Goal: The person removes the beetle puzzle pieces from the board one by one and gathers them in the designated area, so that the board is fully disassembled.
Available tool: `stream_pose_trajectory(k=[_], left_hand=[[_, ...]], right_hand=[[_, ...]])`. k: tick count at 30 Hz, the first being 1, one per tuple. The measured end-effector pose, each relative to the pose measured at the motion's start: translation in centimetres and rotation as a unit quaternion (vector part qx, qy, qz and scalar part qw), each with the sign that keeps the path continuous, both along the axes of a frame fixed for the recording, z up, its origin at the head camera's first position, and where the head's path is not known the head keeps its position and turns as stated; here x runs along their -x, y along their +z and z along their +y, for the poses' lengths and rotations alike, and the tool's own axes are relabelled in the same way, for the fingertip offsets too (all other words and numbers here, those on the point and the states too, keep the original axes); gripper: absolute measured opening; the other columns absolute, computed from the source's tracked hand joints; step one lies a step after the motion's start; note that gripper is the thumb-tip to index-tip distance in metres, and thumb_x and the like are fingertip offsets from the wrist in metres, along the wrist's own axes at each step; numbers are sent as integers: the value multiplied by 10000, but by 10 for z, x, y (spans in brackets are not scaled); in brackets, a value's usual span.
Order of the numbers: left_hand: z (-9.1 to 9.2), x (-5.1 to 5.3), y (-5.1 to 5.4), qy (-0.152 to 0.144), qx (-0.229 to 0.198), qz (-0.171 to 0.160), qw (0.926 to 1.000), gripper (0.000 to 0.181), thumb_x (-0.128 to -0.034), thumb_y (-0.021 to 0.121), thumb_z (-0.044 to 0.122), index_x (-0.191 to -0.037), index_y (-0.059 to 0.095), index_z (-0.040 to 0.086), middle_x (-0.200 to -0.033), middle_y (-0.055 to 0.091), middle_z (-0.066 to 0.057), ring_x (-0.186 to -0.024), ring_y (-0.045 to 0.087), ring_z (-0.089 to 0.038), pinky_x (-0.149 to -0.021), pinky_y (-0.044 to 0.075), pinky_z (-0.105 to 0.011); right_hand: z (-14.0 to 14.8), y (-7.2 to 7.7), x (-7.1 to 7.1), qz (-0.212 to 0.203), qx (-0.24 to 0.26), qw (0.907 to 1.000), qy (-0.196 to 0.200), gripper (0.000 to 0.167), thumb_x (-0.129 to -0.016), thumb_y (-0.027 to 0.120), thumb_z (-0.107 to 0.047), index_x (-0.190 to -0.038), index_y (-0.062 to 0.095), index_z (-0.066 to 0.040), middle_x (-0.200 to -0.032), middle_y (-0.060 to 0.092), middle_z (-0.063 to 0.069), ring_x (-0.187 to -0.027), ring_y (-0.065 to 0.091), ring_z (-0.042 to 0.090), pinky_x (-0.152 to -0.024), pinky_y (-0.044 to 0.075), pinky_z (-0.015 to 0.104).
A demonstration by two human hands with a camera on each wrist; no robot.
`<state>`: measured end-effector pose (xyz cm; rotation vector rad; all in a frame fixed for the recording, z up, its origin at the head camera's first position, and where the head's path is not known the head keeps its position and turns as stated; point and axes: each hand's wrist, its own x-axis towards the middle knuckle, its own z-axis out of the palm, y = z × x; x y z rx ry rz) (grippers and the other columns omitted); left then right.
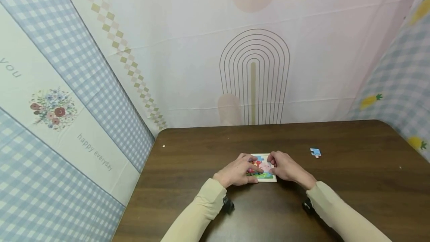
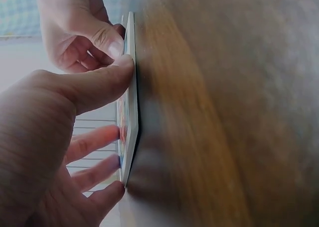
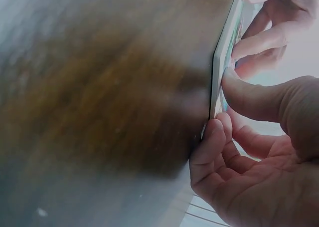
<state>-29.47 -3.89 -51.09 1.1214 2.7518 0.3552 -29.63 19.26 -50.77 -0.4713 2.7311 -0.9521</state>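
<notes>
A small jigsaw puzzle (image 1: pixel 265 179) in a white frame lies on the table, its picture showing a pink face, red shapes and green ground. My left hand (image 1: pixel 237 170) spreads across its left part; the fingers touch the picture, and the thumb rests at the near edge in the left wrist view. On the right side my right hand (image 1: pixel 285 166) has curled fingers and a thumb set about a pink-faced puzzle piece (image 1: pixel 264 166), low against the board. In the right wrist view its lower fingers touch the frame's edge (image 3: pixel 217 70). The hands partly cover the picture.
A loose blue puzzle piece (image 1: pixel 315 152) lies on the brown table (image 1: pixel 188 152), to the right of and beyond the board. A small white speck (image 1: pixel 163 146) is near the table's left edge. Patterned cloth (image 1: pixel 188 66) hangs behind the table and along both sides.
</notes>
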Motion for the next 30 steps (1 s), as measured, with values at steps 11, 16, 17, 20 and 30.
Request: stream_pose_trajectory(k=[11,16,17,20,30], left_hand=[[4,3,-1,47,-52,26,10000,350,-1012,793,351,-1358,791,297,-1586,598,13,-1514,466,-252,-1226,463,-328],[3,5,1,20,-25,37,10000,356,-1023,779,366,-1372,782,298,-1587,596,10,-1510,464,-259,-1230,458,-339],[2,5,2,4,-34,30,10000,357,-1028,773,363,-1378,778,298,-1593,592,7,-1515,460,-262,-1233,459,-345],[-1,7,6,-34,-27,6,10000,366,-1037,759,357,-1400,762,312,-1615,573,3,-1538,444,-266,-1246,454,-360],[-9,3,5,-254,18,186,9995,363,-1032,766,355,-1393,764,328,-1580,594,-1,-1509,478,-271,-1238,460,-356]], right_hand=[[2,-3,2,132,188,9997,34,245,-922,789,30,-1124,653,12,-967,618,91,-873,550,196,-785,494,358],[3,-1,3,278,205,9993,108,232,-921,803,23,-1117,683,-6,-954,630,71,-867,550,180,-767,486,323],[3,0,4,322,197,9992,117,227,-920,804,24,-1113,690,-9,-950,633,67,-864,551,176,-761,483,312],[1,5,6,440,180,9988,122,214,-913,807,29,-1097,705,-12,-942,649,60,-859,559,166,-751,484,291],[-8,3,0,510,258,9984,40,201,-897,814,50,-1056,726,-34,-893,640,22,-823,546,138,-713,469,237]])
